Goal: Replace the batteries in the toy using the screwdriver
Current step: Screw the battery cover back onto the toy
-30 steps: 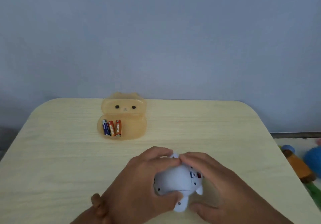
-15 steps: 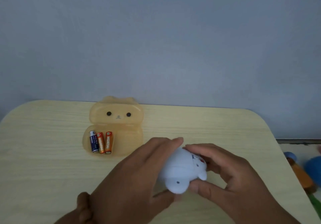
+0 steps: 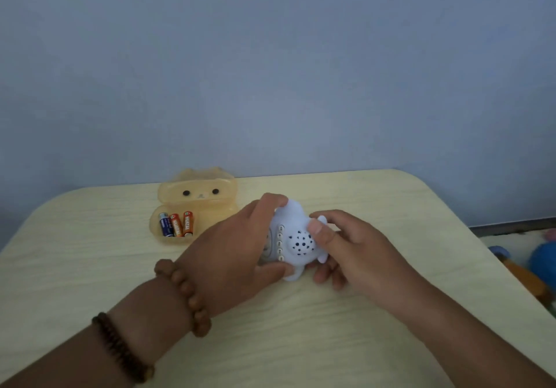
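Over table (image 3: 90,267), L grip (image 3: 237,252) & R grip (image 3: 352,249) hold part-hidden toy (image 3: 296,237)

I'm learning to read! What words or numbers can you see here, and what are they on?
"HUATAI": down the side of the right orange battery in the bear case.
"HUATAI", less sharp: on the middle orange battery.
On the blue battery: white print, too blurred to read.
On the toy: no words show, only star holes and small buttons.

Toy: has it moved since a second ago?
Yes. The toy is farther from the person, closer to the orange case, and turned star-holed side up.
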`<state>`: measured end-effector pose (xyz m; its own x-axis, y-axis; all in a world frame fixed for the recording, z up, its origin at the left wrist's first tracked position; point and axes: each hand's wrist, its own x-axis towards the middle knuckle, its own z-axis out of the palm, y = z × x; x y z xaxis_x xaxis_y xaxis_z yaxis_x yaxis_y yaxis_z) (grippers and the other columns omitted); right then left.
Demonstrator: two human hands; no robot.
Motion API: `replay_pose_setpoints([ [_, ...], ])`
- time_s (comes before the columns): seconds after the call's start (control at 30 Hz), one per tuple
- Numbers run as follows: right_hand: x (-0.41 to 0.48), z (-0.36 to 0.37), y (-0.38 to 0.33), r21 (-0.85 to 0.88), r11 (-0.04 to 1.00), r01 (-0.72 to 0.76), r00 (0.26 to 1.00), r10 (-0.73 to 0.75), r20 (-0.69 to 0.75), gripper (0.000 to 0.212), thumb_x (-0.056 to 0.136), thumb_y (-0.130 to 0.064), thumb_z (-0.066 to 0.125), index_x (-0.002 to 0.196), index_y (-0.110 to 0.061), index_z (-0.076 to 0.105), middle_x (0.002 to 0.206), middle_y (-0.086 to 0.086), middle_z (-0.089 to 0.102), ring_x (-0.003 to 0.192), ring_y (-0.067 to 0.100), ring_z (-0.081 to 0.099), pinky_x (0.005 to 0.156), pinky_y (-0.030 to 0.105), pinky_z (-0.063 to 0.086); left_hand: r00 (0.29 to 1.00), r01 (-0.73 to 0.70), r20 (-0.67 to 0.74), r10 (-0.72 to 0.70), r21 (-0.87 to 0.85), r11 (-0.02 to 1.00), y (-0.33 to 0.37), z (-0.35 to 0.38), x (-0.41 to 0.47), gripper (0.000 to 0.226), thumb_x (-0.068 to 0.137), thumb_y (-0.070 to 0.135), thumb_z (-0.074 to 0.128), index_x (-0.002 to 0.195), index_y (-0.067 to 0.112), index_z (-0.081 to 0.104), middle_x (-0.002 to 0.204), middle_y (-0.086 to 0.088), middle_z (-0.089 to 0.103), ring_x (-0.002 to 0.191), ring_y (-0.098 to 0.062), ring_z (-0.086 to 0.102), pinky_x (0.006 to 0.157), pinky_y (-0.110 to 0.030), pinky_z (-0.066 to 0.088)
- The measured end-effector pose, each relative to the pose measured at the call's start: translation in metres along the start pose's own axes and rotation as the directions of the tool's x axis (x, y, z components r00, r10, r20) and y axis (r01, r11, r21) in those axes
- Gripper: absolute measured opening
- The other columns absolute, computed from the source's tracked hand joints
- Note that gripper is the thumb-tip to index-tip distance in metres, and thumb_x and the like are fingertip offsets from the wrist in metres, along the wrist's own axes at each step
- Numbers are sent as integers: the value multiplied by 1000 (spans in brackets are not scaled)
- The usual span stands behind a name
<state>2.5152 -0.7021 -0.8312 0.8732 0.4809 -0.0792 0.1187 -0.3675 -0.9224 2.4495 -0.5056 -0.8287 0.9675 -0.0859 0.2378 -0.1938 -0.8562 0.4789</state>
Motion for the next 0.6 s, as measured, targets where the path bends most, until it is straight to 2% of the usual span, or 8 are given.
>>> replay_pose_setpoints([
  [0.1, -2, -10, 1, -135, 990, 44, 987, -22, 157, 46, 88, -47, 71, 128, -40, 49, 89, -1, 76, 73, 13, 74, 60, 25, 53, 999, 25, 35, -24, -17, 1000, -8, 5, 3, 78, 75, 49, 73, 135, 37, 25, 125, 20, 43, 108, -5, 53, 89, -30, 49],
  [0.17, -1, -16, 0, -281, 954, 108, 978, -51, 204, 69, 83, -35, 79, 138, -44, 39, 91, -6, 74, 72, 1, 69, 63, 17, 49, 998, 32, 60, -32, -6, 999, -13, 6, 6, 76, 76, 51, 71, 137, 35, 28, 126, 18, 40, 109, -8, 53, 90, -35, 49],
  [0.2, 1, -18, 1, -352, 924, 149, 975, -77, 211, 71, 84, -28, 79, 141, -42, 39, 87, -9, 72, 69, -2, 65, 63, 14, 47, 998, 26, 62, -26, 13, 1000, -14, 5, 7, 74, 77, 51, 70, 137, 33, 31, 123, 19, 37, 106, -9, 53, 89, -36, 49],
  [0.3, 14, -23, 1, -443, 866, 233, 965, -150, 215, 54, 88, -22, 74, 134, -38, 51, 79, -11, 68, 63, -3, 60, 63, 15, 46, 997, 7, 79, -11, 47, 999, -15, -1, 17, 69, 78, 47, 71, 136, 30, 38, 117, 17, 36, 102, -9, 53, 88, -34, 48],
  [0.47, 45, -30, -15, -459, 831, 314, 946, -235, 222, 39, 91, -32, 71, 128, -35, 58, 84, -17, 68, 68, -4, 58, 65, 14, 47, 1000, 5, 28, -8, 133, 991, -24, -16, 46, 70, 78, 45, 73, 137, 27, 41, 116, 11, 45, 107, -18, 55, 93, -36, 45],
  [0.5, 52, -30, -17, -473, 817, 329, 942, -246, 230, 39, 92, -34, 70, 129, -35, 57, 90, -16, 69, 74, -1, 61, 70, 17, 50, 1000, 19, 5, -20, 146, 989, -26, -18, 52, 74, 76, 46, 74, 138, 25, 40, 117, 9, 48, 110, -19, 55, 95, -35, 44],
  [0.53, 59, -30, -18, -486, 805, 339, 938, -250, 239, 39, 93, -36, 69, 129, -35, 56, 96, -13, 71, 80, 3, 64, 77, 26, 53, 999, 41, -13, -40, 149, 988, -28, -19, 56, 76, 75, 46, 76, 138, 23, 39, 119, 7, 52, 111, -18, 56, 96, -34, 43],
  [0.6, 71, -28, -17, -497, 797, 344, 935, -242, 258, 38, 94, -35, 67, 130, -33, 54, 102, -6, 71, 89, 16, 66, 83, 38, 54, 997, 69, -34, -64, 169, 983, -34, -20, 63, 70, 74, 47, 76, 131, 25, 44, 117, 7, 57, 108, -18, 57, 93, -34, 44],
])
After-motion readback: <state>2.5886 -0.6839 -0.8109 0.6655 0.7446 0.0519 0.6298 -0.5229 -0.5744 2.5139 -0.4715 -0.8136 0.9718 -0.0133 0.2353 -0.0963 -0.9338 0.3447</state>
